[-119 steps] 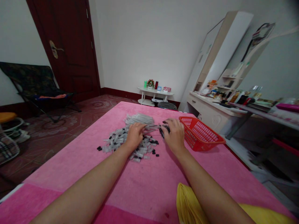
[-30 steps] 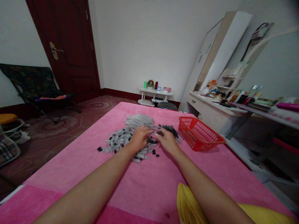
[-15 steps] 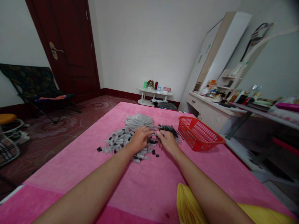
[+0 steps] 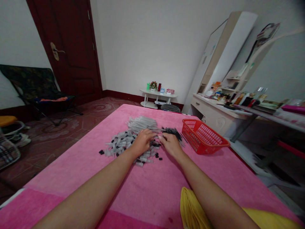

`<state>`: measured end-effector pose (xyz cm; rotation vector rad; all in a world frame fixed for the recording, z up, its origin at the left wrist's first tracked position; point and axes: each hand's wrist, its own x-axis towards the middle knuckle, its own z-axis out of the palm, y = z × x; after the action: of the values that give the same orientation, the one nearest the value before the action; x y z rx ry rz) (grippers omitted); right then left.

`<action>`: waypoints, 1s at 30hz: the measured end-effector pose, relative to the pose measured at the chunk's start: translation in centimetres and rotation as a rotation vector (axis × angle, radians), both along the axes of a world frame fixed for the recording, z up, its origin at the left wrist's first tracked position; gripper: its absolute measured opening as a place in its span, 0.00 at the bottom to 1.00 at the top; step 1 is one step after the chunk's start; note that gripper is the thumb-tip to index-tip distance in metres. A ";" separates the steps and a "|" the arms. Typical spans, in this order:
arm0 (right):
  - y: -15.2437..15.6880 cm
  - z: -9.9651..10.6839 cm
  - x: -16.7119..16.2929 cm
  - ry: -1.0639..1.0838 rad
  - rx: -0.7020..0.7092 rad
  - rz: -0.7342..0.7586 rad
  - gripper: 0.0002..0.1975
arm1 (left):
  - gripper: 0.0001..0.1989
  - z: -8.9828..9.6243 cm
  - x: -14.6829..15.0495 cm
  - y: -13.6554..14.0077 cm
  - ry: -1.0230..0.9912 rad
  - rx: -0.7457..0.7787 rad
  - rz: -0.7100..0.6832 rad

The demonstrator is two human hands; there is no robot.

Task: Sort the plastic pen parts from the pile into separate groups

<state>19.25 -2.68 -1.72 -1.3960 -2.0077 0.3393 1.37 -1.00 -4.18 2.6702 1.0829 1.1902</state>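
My left hand point(image 4: 143, 141) is closed in a pinch over a heap of short translucent plastic caps point(image 4: 121, 143) mixed with small black plugs point(image 4: 157, 155). Just to its right, my right hand point(image 4: 171, 143) also pinches with thumb and forefinger. The fingertips almost meet, and whatever lies between them is too small to make out. Behind my left hand lies a stack of long clear plastic tubes point(image 4: 141, 123). Thin black-tipped sticks point(image 4: 173, 131) lie bunched just beyond my right hand.
A red plastic basket point(image 4: 205, 138) stands at the right on the pink cloth point(image 4: 95, 178) covering the table. Yellow fabric point(image 4: 194, 210) lies under my right forearm. A dresser point(image 4: 214, 111) crowded with bottles is at the right, and a folding chair point(image 4: 43, 89) at the left.
My right fingertips have shifted very slightly beside the left ones. The heaps and the basket stay where they were.
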 end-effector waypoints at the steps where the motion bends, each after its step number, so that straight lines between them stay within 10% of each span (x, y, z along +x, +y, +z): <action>1: 0.0 0.1 0.0 -0.003 -0.012 0.002 0.19 | 0.17 0.0 0.0 0.0 -0.004 0.000 -0.003; 11: 0.3 -0.5 0.1 0.206 -0.186 0.062 0.24 | 0.17 -0.1 -0.3 0.1 -0.043 0.039 0.021; 18: 0.3 -0.5 0.8 -0.011 -0.225 0.277 0.04 | 0.10 0.7 -0.5 -0.2 -0.596 -0.071 0.021; 30: -0.7 0.1 0.4 -0.198 -0.281 0.310 0.09 | 0.13 1.4 -0.1 0.0 -1.242 -0.546 -0.085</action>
<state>19.69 -3.41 -1.57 -1.3210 -2.4210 0.6640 1.32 -0.96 -2.74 1.1366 0.8096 1.7398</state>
